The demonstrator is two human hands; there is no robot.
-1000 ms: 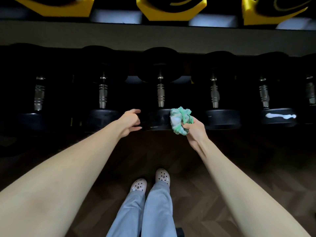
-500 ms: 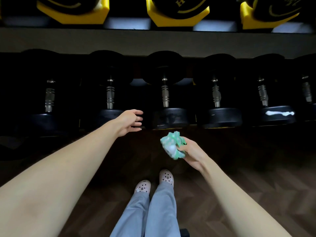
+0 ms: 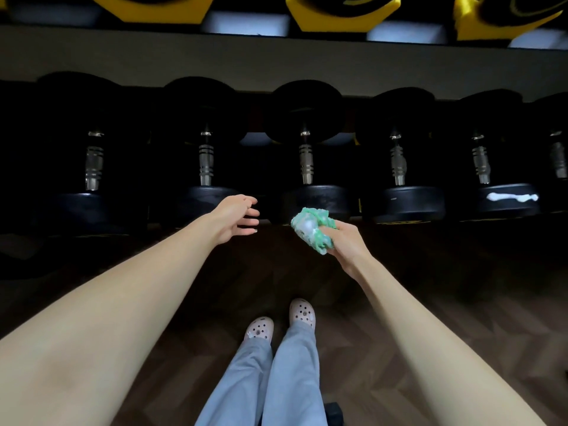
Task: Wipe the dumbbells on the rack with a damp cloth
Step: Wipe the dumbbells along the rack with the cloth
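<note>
A row of black dumbbells with steel handles lies on the lower rack shelf. The middle dumbbell (image 3: 313,198) has its near head just beyond my hands. My right hand (image 3: 345,241) grips a bunched green and white cloth (image 3: 313,229), which hangs just below and in front of that head; whether it touches is unclear. My left hand (image 3: 238,216) hovers with relaxed fingers between the middle dumbbell and the one to its left (image 3: 206,198), holding nothing. A dumbbell at the right (image 3: 507,198) carries a white smear on its head.
An upper shelf rail (image 3: 276,63) runs across above the dumbbells, with yellow-edged weights (image 3: 341,13) on top. My feet in pale clogs (image 3: 281,324) stand on dark wooden floor close to the rack.
My right hand dropped the cloth away from the middle dumbbell's head, then raised it back close to the head. My left hand let go of the dumbbell and opened slightly.
</note>
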